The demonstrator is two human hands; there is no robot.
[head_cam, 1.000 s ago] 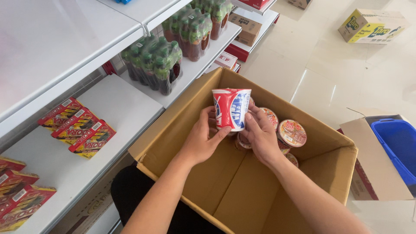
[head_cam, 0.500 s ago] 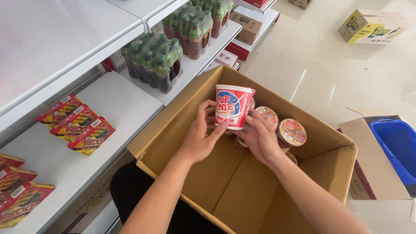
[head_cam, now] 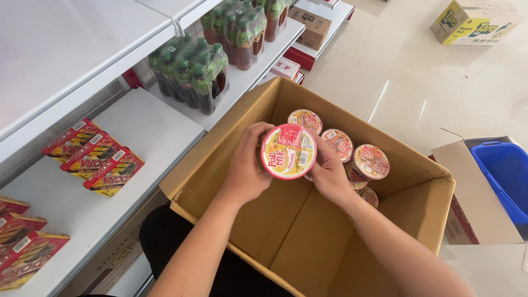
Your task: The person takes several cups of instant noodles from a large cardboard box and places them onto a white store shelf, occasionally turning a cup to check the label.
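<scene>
At the frame's centre, above the open cardboard box (head_cam: 308, 231), we clasped the noodle cup (head_cam: 289, 151) between our left hand (head_cam: 247, 170) and right hand (head_cam: 330, 176), both closed around its sides, judging it best held level, fingers off the thin lid.

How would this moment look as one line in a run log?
left hand: holds noodle cup | right hand: holds same cup | cup: lid facing camera, above open cardboard box | more cups inside

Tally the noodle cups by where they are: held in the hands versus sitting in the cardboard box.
Noodle cup held between left hand and right hand: 1
Noodle cups in the cardboard box with lids showing: 4
Total: 5
</scene>
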